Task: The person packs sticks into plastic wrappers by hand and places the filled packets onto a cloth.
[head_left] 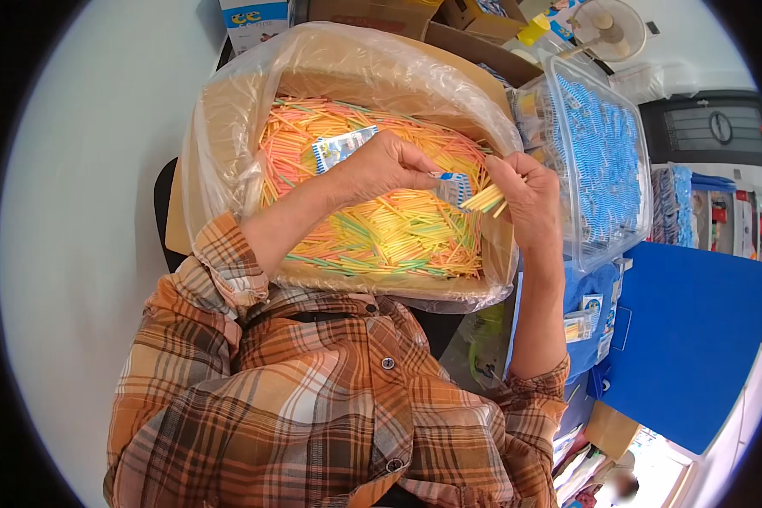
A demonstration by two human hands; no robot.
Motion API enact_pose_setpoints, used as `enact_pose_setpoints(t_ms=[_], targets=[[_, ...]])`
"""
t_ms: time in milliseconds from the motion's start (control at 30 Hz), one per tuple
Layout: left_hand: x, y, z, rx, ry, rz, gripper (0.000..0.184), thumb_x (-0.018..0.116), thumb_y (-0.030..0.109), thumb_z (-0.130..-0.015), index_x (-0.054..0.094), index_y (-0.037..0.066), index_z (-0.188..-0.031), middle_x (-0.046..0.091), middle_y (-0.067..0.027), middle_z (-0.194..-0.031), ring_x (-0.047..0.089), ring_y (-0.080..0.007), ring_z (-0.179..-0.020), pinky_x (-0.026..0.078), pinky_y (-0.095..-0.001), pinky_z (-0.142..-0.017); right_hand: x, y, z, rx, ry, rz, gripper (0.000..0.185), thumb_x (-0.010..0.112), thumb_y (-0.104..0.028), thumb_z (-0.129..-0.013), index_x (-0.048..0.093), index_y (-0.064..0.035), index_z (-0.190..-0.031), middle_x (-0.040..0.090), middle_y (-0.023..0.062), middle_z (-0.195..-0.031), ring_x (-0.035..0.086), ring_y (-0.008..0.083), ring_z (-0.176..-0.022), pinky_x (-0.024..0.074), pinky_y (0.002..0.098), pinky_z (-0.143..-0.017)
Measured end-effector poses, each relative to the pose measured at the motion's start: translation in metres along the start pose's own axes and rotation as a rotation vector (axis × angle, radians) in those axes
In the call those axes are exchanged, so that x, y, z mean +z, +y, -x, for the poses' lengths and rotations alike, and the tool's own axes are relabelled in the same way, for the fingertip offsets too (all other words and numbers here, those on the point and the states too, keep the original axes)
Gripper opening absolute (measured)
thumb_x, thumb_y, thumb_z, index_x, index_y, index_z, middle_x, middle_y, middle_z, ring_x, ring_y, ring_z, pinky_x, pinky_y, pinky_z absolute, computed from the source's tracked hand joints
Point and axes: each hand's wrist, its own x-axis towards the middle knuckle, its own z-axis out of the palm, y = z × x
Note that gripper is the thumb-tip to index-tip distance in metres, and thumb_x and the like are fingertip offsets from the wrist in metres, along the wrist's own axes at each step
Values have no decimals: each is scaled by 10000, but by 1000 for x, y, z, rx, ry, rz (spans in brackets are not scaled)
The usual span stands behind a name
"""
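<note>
My left hand (377, 167) pinches the edge of a small clear plastic packet (457, 190) with a blue-and-white striped border. Closed around a small bundle of thin yellowish sticks (485, 201), my right hand (529, 193) is just right of the packet. The bundle's ends point at the packet; whether any are inside it I cannot tell. Below both hands, a plastic-lined cardboard box (220, 110) holds a thick layer of loose pink, orange, yellow and green sticks (406, 233). Another printed packet (340, 150) lies on them, partly behind my left hand.
To the right of the box stands a clear plastic bin (577, 254) full of blue-and-white packets (597, 161). Several filled packets (580, 325) rest on a blue surface nearer me. Cardboard boxes (372, 17) and a fan (608, 30) are at the back. A blue panel (686, 339) is at the right.
</note>
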Motion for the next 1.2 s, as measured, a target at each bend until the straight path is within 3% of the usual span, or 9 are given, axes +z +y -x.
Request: enact_pose_setpoints(t_ms=[233,333,433,533,733,833,1033,1133,1200], targets=[[1,3,2,-21,-19,-46,158,710,85,-816,728,14,-956,687,-11,-789,572,-40,-712,465,-207,-646,-2,0,-8,-216,55,232,238,664,-153,-834,608,24,-685,530,-41,-620,433,38,-619,380,238,-545],[-1,-3,0,-1,14,-60,167,718,105,-817,728,16,-958,680,-2,-766,555,-34,-685,451,-204,-615,-10,3,-10,-126,24,179,228,665,-148,-834,612,25,-694,537,-34,-621,430,39,-620,379,238,-550],[0,-4,-2,5,7,-42,170,719,113,-820,728,18,-960,680,2,-765,553,-34,-682,447,-201,-607,-4,5,-7,-209,31,222,233,660,-139,-837,601,30,-689,537,-26,-614,431,41,-619,379,242,-544],[1,1,1,-27,-9,-40,165,716,108,-823,727,16,-959,684,0,-773,561,-38,-693,456,-202,-622,4,3,-5,-271,63,249,223,655,-133,-842,604,37,-708,548,-1,-603,433,42,-614,386,252,-538],[3,-2,1,-39,1,92,141,704,100,-832,724,-1,-929,682,-10,-779,569,-46,-707,466,-209,-643,25,-14,2,-428,203,419,203,660,-162,-853,631,32,-798,598,131,-627,505,118,-564,447,298,-564],[4,-1,2,-45,10,121,142,699,106,-839,720,-6,-924,684,-19,-789,574,-53,-716,472,-214,-657,26,-19,2,-390,151,387,203,660,-168,-855,631,30,-819,608,157,-662,533,153,-561,462,308,-576],[6,-4,2,-55,0,255,186,687,139,-859,705,-15,-963,688,-32,-856,590,-73,-765,488,-234,-719,25,-17,6,-451,33,355,182,655,-159,-858,636,18,-898,622,120,-716,547,145,-604,459,282,-599],[7,-9,-1,-27,-7,360,213,674,166,-874,697,-12,-990,687,-31,-884,597,-79,-788,494,-242,-752,18,-17,13,-299,41,50,201,661,-127,-842,626,18,-976,630,121,-822,551,138,-686,456,271,-620],[7,-10,-2,-12,-11,372,229,662,187,-886,692,-8,-1003,686,-31,-895,601,-81,-799,497,-245,-767,17,-9,17,-440,93,237,257,677,-113,-823,613,25,-1030,627,145,-933,582,173,-764,473,283,-648]])
